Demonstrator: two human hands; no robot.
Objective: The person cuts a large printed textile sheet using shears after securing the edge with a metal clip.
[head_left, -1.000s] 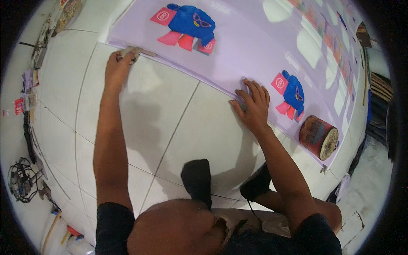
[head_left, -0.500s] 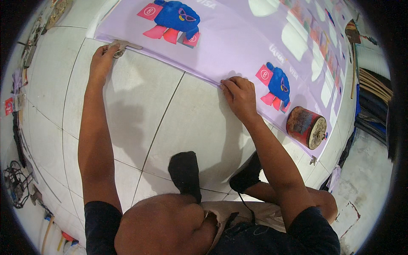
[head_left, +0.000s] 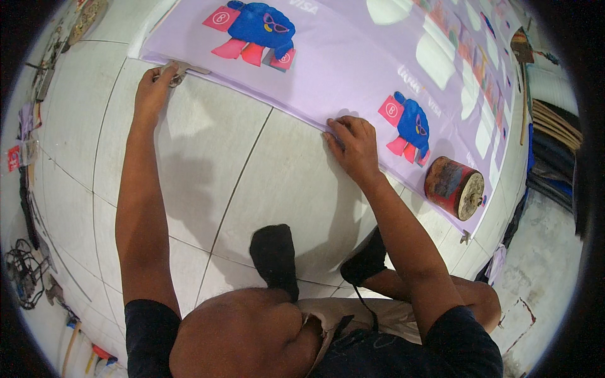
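Note:
A pale purple printed banner [head_left: 321, 75] with blue furry figures lies spread across the floor, its near edge slanting in front of me. At the banner's near left corner, my left hand [head_left: 153, 89] is closed around a grey metal hand tool [head_left: 189, 67]. The tool's flat end lies along the edge; its exact kind is unclear. My right hand [head_left: 357, 143] rests with its fingertips at the near edge, further right. Its thumb sits apart from the fingers, and nothing is visible between them. A rusty red cylinder [head_left: 446, 184] lies on the banner's near right corner.
White floor tiles [head_left: 252, 183] extend between me and the banner. A small metal clip [head_left: 465, 237] sits at the right corner. Stacked dark and tan sheets [head_left: 554, 145] stand along the right, and tangled black cables [head_left: 25, 271] lie at the left.
My right thumb has come down off the banner's edge, away from the fingers, and that hand has shifted slightly. The left hand keeps its place on the metal tool.

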